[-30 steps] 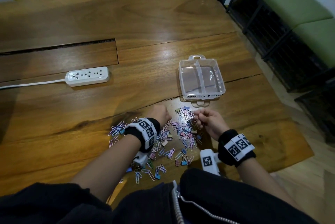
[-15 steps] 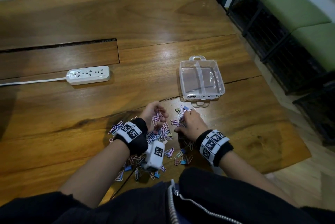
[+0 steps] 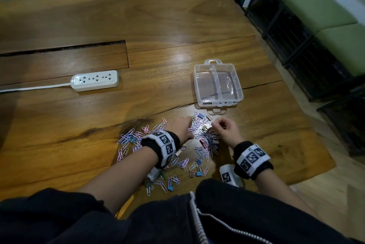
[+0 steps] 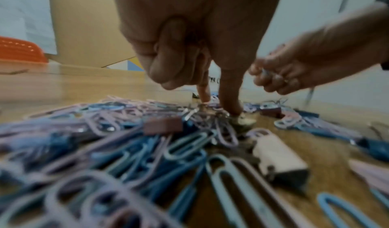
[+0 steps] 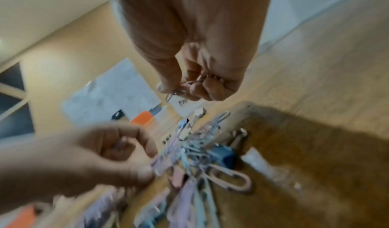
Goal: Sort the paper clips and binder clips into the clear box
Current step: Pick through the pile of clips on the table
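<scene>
Paper clips (image 5: 175, 92) pinched in right hand (image 3: 227, 130). Left hand (image 3: 182, 128) fingers (image 4: 228, 92) pressed onto pile, nothing gripped. Clips judged light, slippery, tangle-prone; best pinched singly.

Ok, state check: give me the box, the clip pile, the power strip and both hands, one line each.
clear box: lid off, both compartments empty
clip pile: loose on the table, unsorted
power strip: nothing plugged into its sockets
left hand: fingertips pressing down into the pile
right hand: raised above the pile, pinching paper clips
</scene>
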Demonstrator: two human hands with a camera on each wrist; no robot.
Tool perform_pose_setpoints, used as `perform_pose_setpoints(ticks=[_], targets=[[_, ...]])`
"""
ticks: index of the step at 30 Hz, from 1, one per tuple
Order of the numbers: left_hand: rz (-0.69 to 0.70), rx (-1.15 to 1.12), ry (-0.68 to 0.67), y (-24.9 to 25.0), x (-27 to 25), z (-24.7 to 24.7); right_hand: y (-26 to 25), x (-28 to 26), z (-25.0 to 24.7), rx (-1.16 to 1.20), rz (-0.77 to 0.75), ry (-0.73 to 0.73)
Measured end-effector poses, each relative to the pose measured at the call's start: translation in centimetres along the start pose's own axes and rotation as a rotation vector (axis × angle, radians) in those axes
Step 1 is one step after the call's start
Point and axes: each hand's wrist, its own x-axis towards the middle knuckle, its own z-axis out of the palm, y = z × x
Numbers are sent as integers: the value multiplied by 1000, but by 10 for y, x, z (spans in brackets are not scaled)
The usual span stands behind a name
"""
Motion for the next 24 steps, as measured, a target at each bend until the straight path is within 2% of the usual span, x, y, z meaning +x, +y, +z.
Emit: perform_pose_setpoints(ticks=[2, 5, 8, 10, 13, 15, 17, 20, 22, 24], targets=[[14, 95, -21, 5, 0, 2, 0, -3, -10, 177, 46, 10], [-12, 158, -100, 6, -2, 5, 0, -4, -21, 490, 185, -58], [-4, 79, -191, 5, -5, 2, 3, -2, -26, 701, 293, -144], [-44, -217, -230, 3, -6, 0, 7, -1, -27, 809, 322, -150], [-202, -928, -314, -5, -7, -4, 5, -3, -27, 926, 326, -160], [-214, -1312, -385, -8, -8, -6, 2, -1, -26, 908, 329, -172], [-178, -1472, -380, -7, -7, -7, 1, 2, -26, 774, 343, -182], [-144, -1525, -347, -1, -5, -6, 0, 5, -27, 552, 351, -199], [-119, -1501, -335, 3, -3, -6, 1, 5, -28, 490, 345, -211], [-171, -1431, -300, 8, 0, -6, 2, 5, -29, 476, 336, -217]])
